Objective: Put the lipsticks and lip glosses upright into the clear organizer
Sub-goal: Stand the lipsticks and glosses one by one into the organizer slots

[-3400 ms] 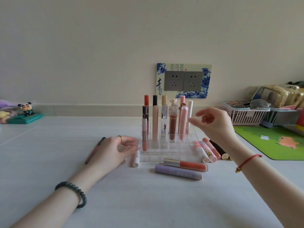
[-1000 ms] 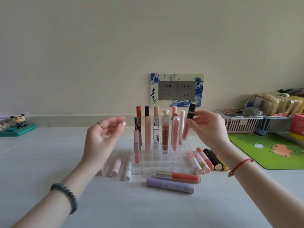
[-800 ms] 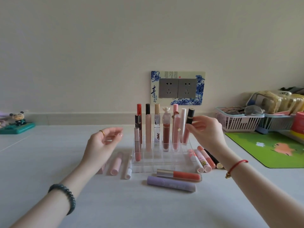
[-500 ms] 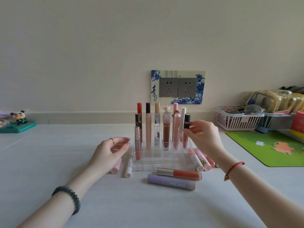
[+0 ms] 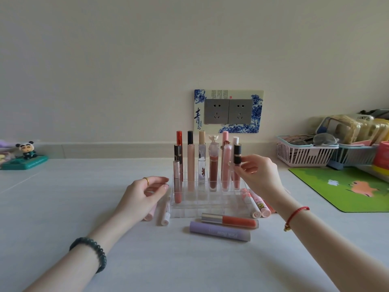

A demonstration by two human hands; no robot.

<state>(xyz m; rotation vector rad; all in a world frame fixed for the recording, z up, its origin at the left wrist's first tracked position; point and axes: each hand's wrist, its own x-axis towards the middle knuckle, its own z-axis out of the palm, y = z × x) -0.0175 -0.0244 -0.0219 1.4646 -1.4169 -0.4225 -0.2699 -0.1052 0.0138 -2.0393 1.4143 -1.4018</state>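
The clear organizer [image 5: 197,207] stands mid-table with several lipsticks and glosses upright in its back rows. My right hand [image 5: 256,173] pinches a black-capped gloss [image 5: 237,153] that stands upright in the back right slot. My left hand [image 5: 141,197] rests by the organizer's left edge, its loosely curled fingers touching the rim and holding nothing I can make out. Under it lie a pink tube [image 5: 149,216] and a white tube [image 5: 165,211]. A coral gloss [image 5: 229,220] and a purple tube [image 5: 220,233] lie in front. Several more tubes [image 5: 255,204] lie at the right.
A green mat [image 5: 345,186] covers the table's right side, with plastic baskets [image 5: 303,153] of small items behind it. A panda figure [image 5: 27,151] sits far left. A wall socket [image 5: 228,111] is behind the organizer.
My right hand brought the black-capped gloss down into the back right slot. My left hand dropped from mid-air to the table beside the organizer's left edge.
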